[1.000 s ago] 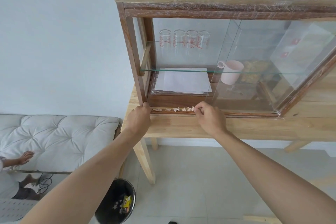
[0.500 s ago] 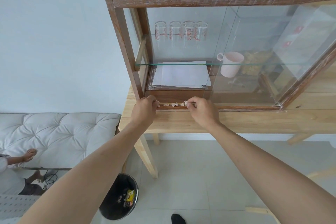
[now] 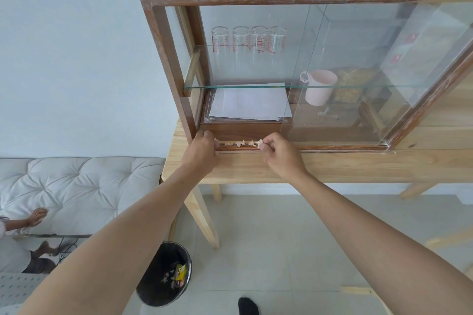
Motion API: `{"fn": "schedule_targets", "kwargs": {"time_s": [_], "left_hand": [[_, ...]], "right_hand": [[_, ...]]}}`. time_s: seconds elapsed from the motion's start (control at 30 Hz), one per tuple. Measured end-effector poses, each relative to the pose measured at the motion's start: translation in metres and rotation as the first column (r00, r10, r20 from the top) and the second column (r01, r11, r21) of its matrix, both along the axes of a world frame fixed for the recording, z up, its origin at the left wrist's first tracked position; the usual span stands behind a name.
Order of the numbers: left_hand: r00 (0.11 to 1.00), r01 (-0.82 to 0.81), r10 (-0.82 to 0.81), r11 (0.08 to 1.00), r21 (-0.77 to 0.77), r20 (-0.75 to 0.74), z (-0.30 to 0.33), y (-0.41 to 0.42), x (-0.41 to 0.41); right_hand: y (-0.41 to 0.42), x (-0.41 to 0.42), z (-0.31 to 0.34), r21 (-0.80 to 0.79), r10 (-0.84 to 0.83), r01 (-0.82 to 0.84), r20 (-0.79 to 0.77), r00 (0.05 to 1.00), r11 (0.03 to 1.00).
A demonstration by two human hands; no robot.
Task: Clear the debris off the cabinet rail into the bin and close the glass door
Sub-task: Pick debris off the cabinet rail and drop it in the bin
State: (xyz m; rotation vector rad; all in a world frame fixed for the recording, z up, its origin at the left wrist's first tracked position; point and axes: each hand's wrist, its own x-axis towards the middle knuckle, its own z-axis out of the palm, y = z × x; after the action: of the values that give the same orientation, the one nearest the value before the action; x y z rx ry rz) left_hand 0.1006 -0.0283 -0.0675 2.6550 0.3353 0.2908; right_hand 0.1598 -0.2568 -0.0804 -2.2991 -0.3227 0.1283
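Small pale scraps of debris (image 3: pixel 240 143) lie in the bottom rail (image 3: pixel 332 147) of a wooden cabinet with sliding glass doors. The glass door (image 3: pixel 345 71) is slid to the right, so the left part of the cabinet stands open. My left hand (image 3: pixel 202 153) rests curled at the rail's left end, against the cabinet post; whether it holds scraps is hidden. My right hand (image 3: pixel 280 155) pinches a scrap at the right end of the debris line. A black bin (image 3: pixel 163 276) with some litter stands on the floor below, under my left forearm.
The cabinet sits on a light wooden table (image 3: pixel 320 166). Inside are several glasses (image 3: pixel 248 41), a pink mug (image 3: pixel 320 87) and a stack of paper (image 3: pixel 249 103). A white tufted cushion (image 3: pixel 76 186) lies at left, with another person's hand (image 3: pixel 37 215) on it.
Both hands have closed in along the rail, so the line of loose scraps between them is shorter. My right hand now pinches a scrap. The view has moved closer to the cabinet.
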Motion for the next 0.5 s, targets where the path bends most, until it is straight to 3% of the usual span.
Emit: {"fn": "schedule_targets", "kwargs": {"time_s": [0.13,0.5], "left_hand": [[0.997,-0.063,0.068,0.988,-0.143,0.030,0.002,-0.003,-0.014],[0.983,-0.170,0.185,0.915,-0.365,0.007,-0.028,0.031,-0.114]], "right_hand": [[-0.009,-0.012,-0.001,0.198,0.029,-0.019,-0.047,0.998,0.980],[0.012,-0.086,0.001,0.227,0.067,-0.028,-0.168,0.983,0.973]]}}
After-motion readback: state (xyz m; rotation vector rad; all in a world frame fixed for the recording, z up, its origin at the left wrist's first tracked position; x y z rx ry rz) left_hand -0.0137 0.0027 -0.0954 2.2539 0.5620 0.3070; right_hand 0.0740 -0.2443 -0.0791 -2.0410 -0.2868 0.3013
